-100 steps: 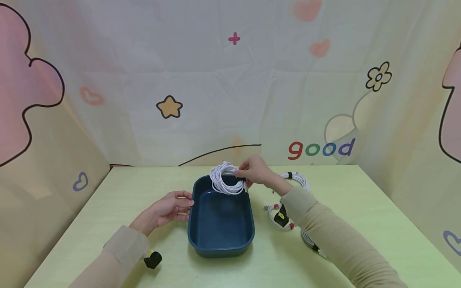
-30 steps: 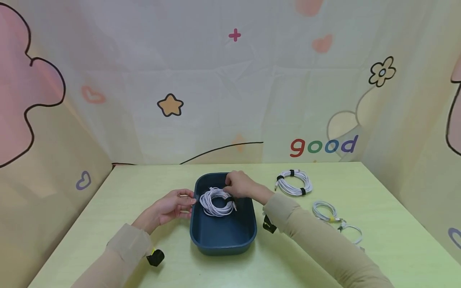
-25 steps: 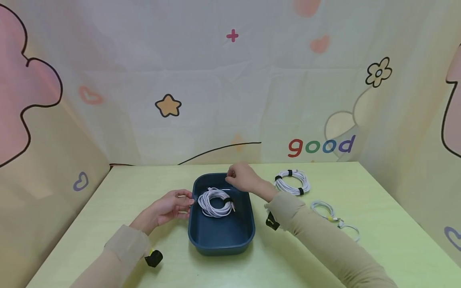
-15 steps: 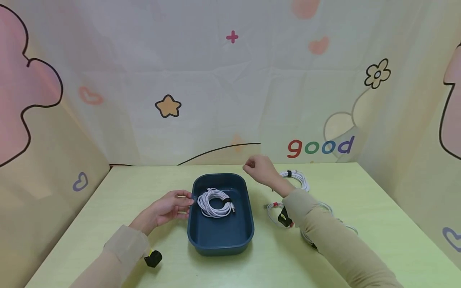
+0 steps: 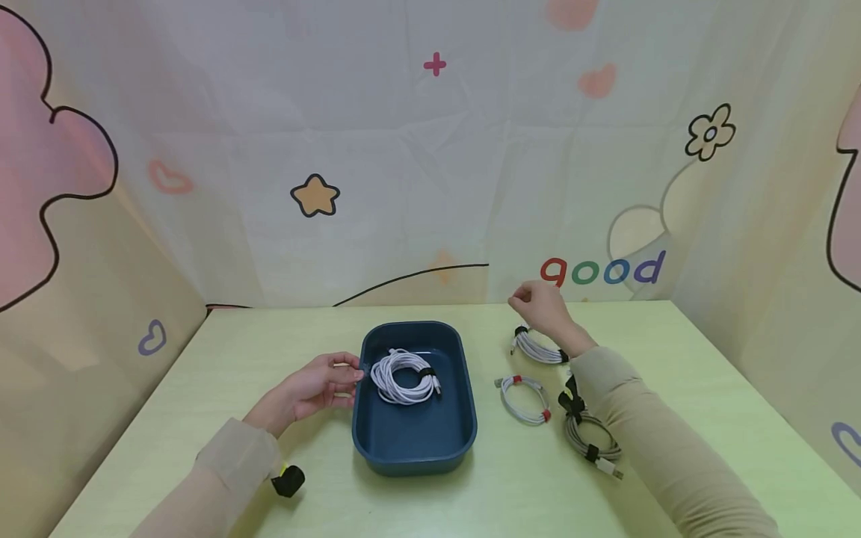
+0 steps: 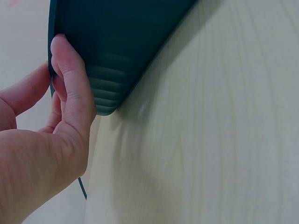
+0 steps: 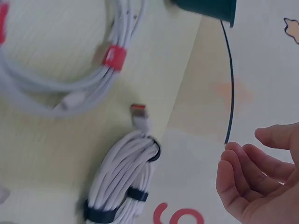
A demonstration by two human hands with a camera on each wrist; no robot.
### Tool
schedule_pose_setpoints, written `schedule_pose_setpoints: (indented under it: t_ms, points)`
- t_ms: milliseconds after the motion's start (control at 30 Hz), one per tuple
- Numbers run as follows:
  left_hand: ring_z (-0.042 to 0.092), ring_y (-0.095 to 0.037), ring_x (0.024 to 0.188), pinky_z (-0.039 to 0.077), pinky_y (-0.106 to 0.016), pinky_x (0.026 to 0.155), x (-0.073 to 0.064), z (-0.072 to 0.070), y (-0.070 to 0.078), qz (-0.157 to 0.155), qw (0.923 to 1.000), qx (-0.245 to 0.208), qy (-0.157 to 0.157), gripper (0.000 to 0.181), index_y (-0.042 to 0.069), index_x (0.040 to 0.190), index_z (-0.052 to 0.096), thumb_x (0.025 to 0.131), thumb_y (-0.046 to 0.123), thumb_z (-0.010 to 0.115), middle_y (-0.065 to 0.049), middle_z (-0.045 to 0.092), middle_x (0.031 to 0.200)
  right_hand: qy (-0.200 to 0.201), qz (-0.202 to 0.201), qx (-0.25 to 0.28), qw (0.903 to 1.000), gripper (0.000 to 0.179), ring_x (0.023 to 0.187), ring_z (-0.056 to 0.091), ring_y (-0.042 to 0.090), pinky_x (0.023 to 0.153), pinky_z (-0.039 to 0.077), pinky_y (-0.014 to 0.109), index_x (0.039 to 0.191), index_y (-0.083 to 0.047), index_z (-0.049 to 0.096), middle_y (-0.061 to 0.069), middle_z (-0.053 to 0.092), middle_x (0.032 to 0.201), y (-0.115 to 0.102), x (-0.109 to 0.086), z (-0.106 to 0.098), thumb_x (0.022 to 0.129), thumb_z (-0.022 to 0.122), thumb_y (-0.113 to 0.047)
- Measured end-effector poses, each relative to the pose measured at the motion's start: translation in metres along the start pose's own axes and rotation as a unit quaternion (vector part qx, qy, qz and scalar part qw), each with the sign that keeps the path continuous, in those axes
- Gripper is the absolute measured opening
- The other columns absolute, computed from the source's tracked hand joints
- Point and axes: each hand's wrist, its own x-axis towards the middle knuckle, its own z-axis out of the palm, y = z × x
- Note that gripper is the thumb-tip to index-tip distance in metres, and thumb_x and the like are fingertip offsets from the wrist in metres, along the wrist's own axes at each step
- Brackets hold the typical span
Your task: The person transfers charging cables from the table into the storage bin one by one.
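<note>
In the head view a coiled white cable (image 5: pixel 383 375) with a black tie lies in the dark blue plastic bin (image 5: pixel 413 457). My left hand (image 5: pixel 327 387) pinches the bin's left rim, with thumb at the edge and fingers along the outer wall (image 6: pixel 121 42). My right hand (image 5: pixel 543 308) is raised, loosely curled and holding nothing, over the back right of the table. Below it lies a white cable coil (image 5: pixel 538 350) with black ties; its connector (image 7: pixel 140 116) shows in the right wrist view. A thin white cable with red ties (image 5: pixel 506 401) lies right of the bin.
A grey cable coil (image 5: pixel 573 435) with a black tie and white plug lies beside my right sleeve (image 5: pixel 666 441), which covers the table behind it. Black wrist cameras hang under both cuffs, the left one (image 5: pixel 288 481) near the table. A printed curtain (image 5: pixel 377 246) closes off the back.
My right hand lowered the white cable coil into the bin and let go of it. Then it rose and moved right, over the back coil. My left hand has stayed at the rim.
</note>
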Motion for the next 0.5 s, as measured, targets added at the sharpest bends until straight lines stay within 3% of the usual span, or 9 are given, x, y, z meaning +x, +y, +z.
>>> schedule_pose_setpoints:
  t_ms: [167,500]
  points:
    - [0.058,-0.012,0.069,0.056,-0.028,0.070,0.001,-0.001,-0.001,-0.002,1.0000,0.000,0.000,0.020,0.007,0.111,0.044,0.095,0.010,0.057,0.003,0.060,0.080,0.014,0.034,-0.003,0.9993,0.022,0.080,0.064,0.031,0.068,0.050,0.035,0.096,0.005,0.067,0.022,0.069,0.093,0.019,-0.001,-0.009,0.093,0.059,-0.015]
    - [0.058,-0.012,0.069,0.057,-0.028,0.070,0.001,0.000,-0.001,-0.004,1.0000,-0.003,-0.002,0.017,0.009,0.108,0.045,0.096,0.009,0.056,0.002,0.060,0.081,0.006,0.098,-0.043,0.9942,0.028,0.092,0.063,0.040,0.078,0.051,0.048,0.100,0.010,0.064,0.028,0.066,0.103,0.050,-0.009,-0.020,0.093,0.058,-0.016]
